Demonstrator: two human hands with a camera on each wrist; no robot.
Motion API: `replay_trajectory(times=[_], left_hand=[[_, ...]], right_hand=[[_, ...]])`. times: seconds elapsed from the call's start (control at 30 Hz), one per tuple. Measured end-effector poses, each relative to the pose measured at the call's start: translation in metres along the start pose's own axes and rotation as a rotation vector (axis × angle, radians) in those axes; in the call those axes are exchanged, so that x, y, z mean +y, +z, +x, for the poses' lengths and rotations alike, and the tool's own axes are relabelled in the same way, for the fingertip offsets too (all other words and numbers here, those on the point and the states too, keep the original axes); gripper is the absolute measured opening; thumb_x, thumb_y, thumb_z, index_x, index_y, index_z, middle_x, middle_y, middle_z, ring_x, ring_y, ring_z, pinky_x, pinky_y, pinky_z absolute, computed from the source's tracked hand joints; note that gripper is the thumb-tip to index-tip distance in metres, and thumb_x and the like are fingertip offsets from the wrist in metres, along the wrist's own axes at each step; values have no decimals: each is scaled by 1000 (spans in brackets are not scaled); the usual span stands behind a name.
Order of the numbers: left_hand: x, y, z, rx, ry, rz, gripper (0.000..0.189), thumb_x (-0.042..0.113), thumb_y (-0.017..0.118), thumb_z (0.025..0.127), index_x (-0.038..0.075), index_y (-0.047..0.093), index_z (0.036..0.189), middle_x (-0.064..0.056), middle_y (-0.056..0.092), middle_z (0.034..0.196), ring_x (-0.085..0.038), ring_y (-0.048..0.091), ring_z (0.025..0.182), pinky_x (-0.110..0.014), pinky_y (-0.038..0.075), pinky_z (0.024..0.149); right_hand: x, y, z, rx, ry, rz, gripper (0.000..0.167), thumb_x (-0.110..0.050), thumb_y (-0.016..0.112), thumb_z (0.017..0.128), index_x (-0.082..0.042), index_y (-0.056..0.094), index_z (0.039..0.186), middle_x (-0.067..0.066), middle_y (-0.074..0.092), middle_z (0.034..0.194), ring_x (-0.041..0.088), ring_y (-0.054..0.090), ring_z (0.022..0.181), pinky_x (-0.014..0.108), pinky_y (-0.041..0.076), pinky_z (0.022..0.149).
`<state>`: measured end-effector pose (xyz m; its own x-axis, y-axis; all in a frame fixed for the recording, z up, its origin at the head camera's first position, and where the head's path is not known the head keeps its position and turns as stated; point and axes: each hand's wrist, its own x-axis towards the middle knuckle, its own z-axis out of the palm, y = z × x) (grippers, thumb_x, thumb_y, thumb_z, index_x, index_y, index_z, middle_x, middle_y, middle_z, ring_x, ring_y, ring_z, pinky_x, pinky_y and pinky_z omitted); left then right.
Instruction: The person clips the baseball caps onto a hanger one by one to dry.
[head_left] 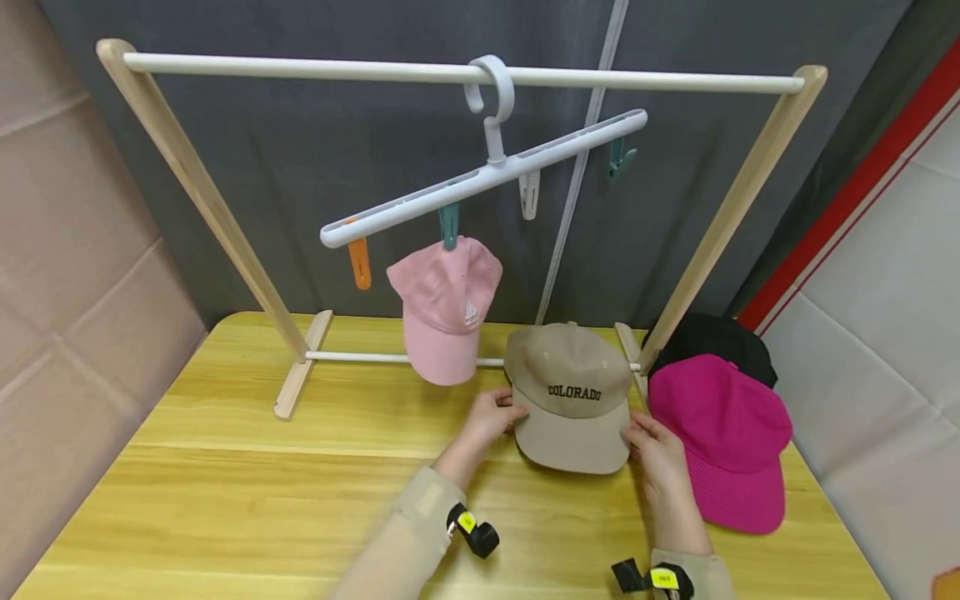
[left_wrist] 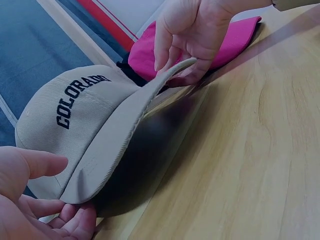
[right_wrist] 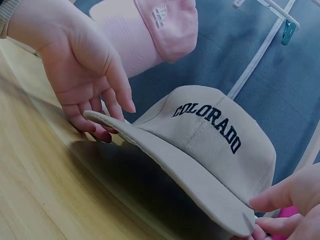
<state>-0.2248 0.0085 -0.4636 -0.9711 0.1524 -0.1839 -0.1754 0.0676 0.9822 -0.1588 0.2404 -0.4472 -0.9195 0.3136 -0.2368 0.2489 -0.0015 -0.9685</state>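
A beige baseball cap (head_left: 570, 437) with dark COLORADO lettering faces me, its brim toward the front. My left hand (head_left: 492, 418) holds the brim's left side, with curled fingers under its edge and the thumb above, as the left wrist view shows. On the opposite side my right hand (head_left: 662, 454) grips the brim; in the right wrist view its thumb (right_wrist: 272, 196) lies over the brim's corner. The brim arches above the wooden table (left_wrist: 250, 150), with dark shadow beneath. Behind and to the left, a pink cap (head_left: 446, 308) hangs from a teal clip (head_left: 448, 225).
A white hanger (head_left: 420, 202) slants from the white rail (head_left: 300, 68) of a wooden-legged rack. It also carries an orange clip (head_left: 360, 263), a white clip (head_left: 529, 196) and another teal clip (head_left: 618, 160). A magenta cap (head_left: 723, 417) overlaps a black cap (head_left: 712, 337) at right.
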Motion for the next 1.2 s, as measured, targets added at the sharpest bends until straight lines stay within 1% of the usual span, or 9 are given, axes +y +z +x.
replay_trajectory(times=[0.13,0.3,0.4,0.57,0.63,0.77,0.9,1.1,1.2], left_hand=[[0,0,-1,11,19,3,46,-3,68,82,-15,53,124,-16,63,100,-15,56,77,-27,51,63],[-1,-1,-2,15,26,-4,43,-4,69,81,-14,55,121,-13,61,93,-14,55,74,-26,49,61],[-1,-2,-2,13,25,-10,43,-3,70,82,-12,55,121,-11,60,90,-14,55,73,-25,49,60],[2,-3,-4,10,7,-27,48,-3,70,82,-10,51,125,-11,60,88,-15,56,71,-25,48,60],[2,-3,-4,9,-2,-33,49,-3,69,83,-10,50,127,-12,60,88,-16,57,71,-26,49,60],[2,-3,-4,8,-9,-31,47,-4,68,83,-10,50,126,-11,61,85,-15,57,69,-26,49,60],[2,-3,-3,-4,0,-25,44,-5,67,84,-11,50,124,-11,62,82,-16,58,67,-27,51,59],[3,-3,-4,-24,-4,-37,43,-5,66,84,-12,50,124,-12,64,82,-16,60,68,-30,53,61],[3,-3,-5,-32,-8,-42,42,-5,66,85,-11,52,124,-11,64,81,-16,60,69,-30,53,61]], right_hand=[[1,0,1,7,3,11,52,0,54,94,14,34,140,7,49,110,-2,47,86,14,44,73],[1,0,0,-1,6,2,54,0,56,93,14,34,140,11,48,114,-2,47,87,14,45,72],[1,0,0,-2,4,-13,54,0,57,92,14,35,140,9,49,111,-2,47,86,15,45,71],[2,1,1,-1,4,2,53,4,57,91,15,36,138,0,52,96,-1,51,76,16,46,66],[2,1,1,-5,7,18,53,5,57,91,15,36,138,-2,53,93,-1,53,74,16,46,65],[2,1,1,-13,13,35,53,5,57,91,13,35,139,-3,52,92,-2,54,74,16,47,65],[2,0,0,-20,14,46,54,5,58,91,12,34,140,-4,52,92,-1,54,75,16,48,67],[1,-2,0,-38,20,75,55,4,57,92,9,33,141,-7,59,90,-1,58,79,17,49,70],[0,-3,0,-52,19,96,55,4,56,92,8,32,141,-10,62,87,0,59,78,18,50,71]])
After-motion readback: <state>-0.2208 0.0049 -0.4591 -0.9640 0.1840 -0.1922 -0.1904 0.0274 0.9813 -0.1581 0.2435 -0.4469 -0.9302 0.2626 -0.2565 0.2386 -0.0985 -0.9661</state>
